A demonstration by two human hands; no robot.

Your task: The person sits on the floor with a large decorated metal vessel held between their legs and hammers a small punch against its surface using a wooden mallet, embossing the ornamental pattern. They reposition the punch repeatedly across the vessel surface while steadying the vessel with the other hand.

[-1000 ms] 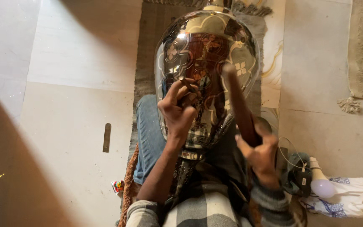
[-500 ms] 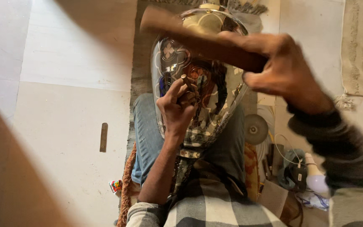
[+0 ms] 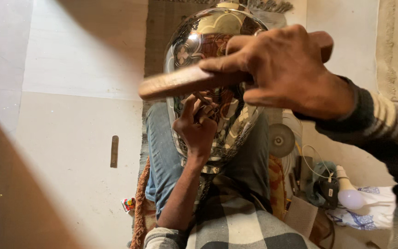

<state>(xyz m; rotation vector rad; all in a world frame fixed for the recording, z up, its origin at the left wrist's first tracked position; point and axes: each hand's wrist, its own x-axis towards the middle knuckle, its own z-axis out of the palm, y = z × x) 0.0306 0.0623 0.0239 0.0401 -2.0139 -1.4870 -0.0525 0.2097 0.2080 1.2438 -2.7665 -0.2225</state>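
Vase [image 3: 217, 50]: big, shiny, engraved metal, lying across the person's lap over the jeans, neck toward the body. Left hand [image 3: 198, 127] pressed on its belly, fingers pinched narrow around something small; can't tell what. Right hand [image 3: 291, 69] raised above it, wrapped tight around a wooden stick [image 3: 176, 83] held crosswise. Floor to the right: bulb [image 3: 348, 196], disc [image 3: 281, 140], cables.

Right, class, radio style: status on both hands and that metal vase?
Left hand pinching small tool against vase. Right hand gripping wooden mallet, raised above it. Nothing between mallet and vase.
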